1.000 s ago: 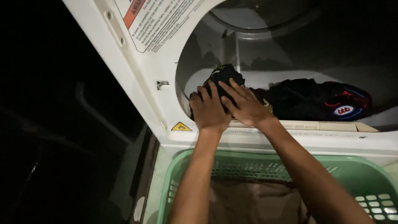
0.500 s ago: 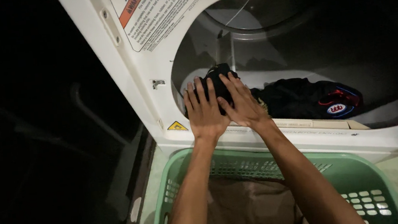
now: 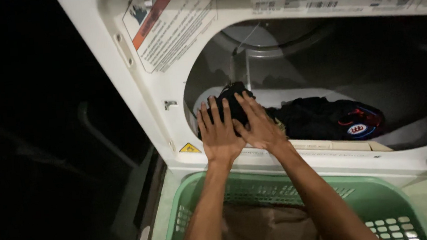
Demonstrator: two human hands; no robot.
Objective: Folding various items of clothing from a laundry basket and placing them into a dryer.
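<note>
Both hands lay flat, fingers spread, on a small dark garment (image 3: 234,105) at the dryer drum's (image 3: 280,57) lip, nine o'clock of the opening: left hand (image 3: 220,132), right hand (image 3: 256,126), neither clenched. It looked soft, light and limp, best gathered in a bunch. A darker clothes heap (image 3: 326,118) lay at three o'clock; a green laundry basket (image 3: 385,197) sat below.

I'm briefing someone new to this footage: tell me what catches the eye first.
Two bare hands, left hand and right hand, press side by side on a small black cloth bundle at the round opening of a white dryer. Farther right in the drum lies a dark garment with a red and blue patch. Below, a green plastic laundry basket holds brown fabric.
</note>
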